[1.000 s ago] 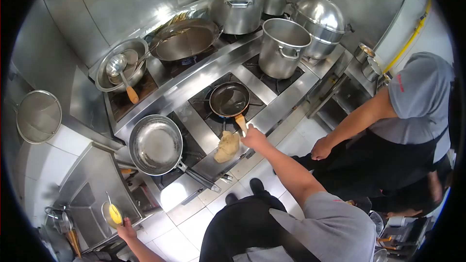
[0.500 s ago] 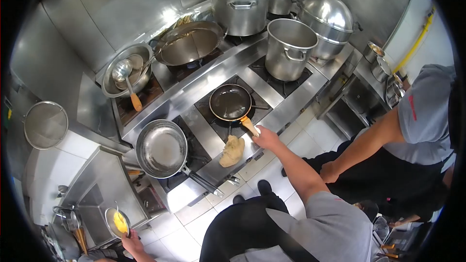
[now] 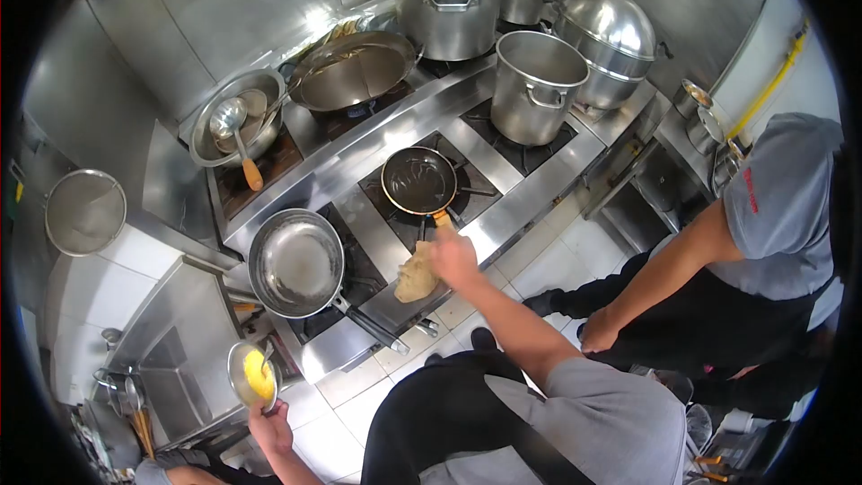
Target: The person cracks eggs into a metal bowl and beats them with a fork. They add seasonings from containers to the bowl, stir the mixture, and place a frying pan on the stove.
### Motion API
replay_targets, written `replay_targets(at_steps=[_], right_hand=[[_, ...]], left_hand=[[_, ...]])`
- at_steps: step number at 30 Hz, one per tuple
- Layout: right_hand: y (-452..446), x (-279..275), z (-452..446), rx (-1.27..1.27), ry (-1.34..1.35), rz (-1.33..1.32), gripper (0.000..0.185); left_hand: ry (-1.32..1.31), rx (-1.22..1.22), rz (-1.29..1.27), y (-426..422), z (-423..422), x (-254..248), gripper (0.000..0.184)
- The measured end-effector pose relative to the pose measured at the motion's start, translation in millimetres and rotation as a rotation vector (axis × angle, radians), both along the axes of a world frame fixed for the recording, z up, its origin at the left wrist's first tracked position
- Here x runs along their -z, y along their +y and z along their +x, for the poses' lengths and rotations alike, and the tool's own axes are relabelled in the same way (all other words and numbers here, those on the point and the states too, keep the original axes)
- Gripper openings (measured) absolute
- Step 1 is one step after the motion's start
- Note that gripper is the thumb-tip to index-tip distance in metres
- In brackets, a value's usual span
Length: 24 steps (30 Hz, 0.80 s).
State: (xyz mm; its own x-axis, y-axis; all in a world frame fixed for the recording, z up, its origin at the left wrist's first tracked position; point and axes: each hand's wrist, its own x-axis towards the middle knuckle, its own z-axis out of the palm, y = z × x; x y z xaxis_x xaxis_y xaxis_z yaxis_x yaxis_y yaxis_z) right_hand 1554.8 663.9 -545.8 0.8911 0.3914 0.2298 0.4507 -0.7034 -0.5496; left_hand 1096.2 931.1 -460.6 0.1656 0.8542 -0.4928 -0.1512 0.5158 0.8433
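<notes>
My right hand (image 3: 455, 257) is closed round the handle of a small black frying pan (image 3: 418, 180), which sits over a burner with a glossy film inside. Right beside that hand, partly covered by it, a crumpled tan cloth (image 3: 416, 277) lies on the stove's front edge. At lower left my left hand (image 3: 271, 428) grips a small metal bowl (image 3: 238, 384) by its rim. Yellow liquid that looks like beaten egg (image 3: 259, 375) is in the bowl, with a utensil's handle sticking up from it.
A larger steel pan (image 3: 296, 262) rests on the left burner, handle toward me. Behind stand a wok (image 3: 350, 76), a basin with a ladle (image 3: 230, 119), tall stockpots (image 3: 541, 81) and a domed steamer (image 3: 609, 31). A co-worker (image 3: 763, 216) stands close on my right.
My left hand has brought the bowl up and rightward, closer to the stove. The frying pan has shifted slightly left, its handle swinging toward the cloth with my right hand.
</notes>
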Motion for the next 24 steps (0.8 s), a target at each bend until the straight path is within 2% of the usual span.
replay_targets(at_steps=[1, 3, 4, 6, 7, 9, 11, 13, 17, 22, 24], right_hand=[[-12.7, 12.4, 13.7, 0.091, 0.051, -0.080, 0.026], [-28.9, 52.7, 31.0, 0.099, 0.130, -0.325, 0.035], [-31.7, 56.7, 37.9, 0.096, 0.121, -0.327, 0.035], [-36.3, 57.5, 49.1, 0.031, 0.465, -0.198, 0.038], [-38.2, 54.4, 54.6, 0.025, 0.458, -0.201, 0.038], [-39.9, 46.6, 60.2, 0.042, 0.605, 0.080, 0.036], [-48.5, 36.4, 61.2, 0.054, 0.559, 0.099, 0.030], [-63.6, 22.0, 62.8, 0.048, 0.661, 0.017, 0.036], [-75.5, 20.3, 68.0, 0.022, 0.797, 0.038, 0.034], [-77.3, 29.6, 82.6, -0.071, 0.787, 0.040, 0.031], [-85.3, 20.7, 83.9, -0.103, 0.920, 0.028, 0.044]], left_hand=[[0.008, 0.034, -0.011, -5.5, 3.7, -0.2, 0.022], [0.013, 0.057, 0.002, -20.2, 20.0, -8.1, 0.023], [0.006, 0.112, -0.004, -25.8, 26.1, -10.8, 0.023], [0.003, 0.181, -0.016, -31.1, 30.2, -7.5, 0.026], [-0.004, 0.173, -0.017, -34.0, 32.7, -3.6, 0.026], [0.004, 0.238, -0.003, -34.3, 37.6, 0.9, 0.027], [-0.016, 0.240, -0.016, -34.8, 40.2, 5.2, 0.028], [-0.041, 0.289, -0.044, -43.4, 52.4, -0.9, 0.029], [-0.024, 0.338, -0.037, -51.1, 76.3, -3.5, 0.033], [-0.064, 0.357, 0.029, -73.7, 120.8, -13.8, 0.033], [-0.073, 0.336, 0.033, -89.1, 136.4, -16.1, 0.034]])
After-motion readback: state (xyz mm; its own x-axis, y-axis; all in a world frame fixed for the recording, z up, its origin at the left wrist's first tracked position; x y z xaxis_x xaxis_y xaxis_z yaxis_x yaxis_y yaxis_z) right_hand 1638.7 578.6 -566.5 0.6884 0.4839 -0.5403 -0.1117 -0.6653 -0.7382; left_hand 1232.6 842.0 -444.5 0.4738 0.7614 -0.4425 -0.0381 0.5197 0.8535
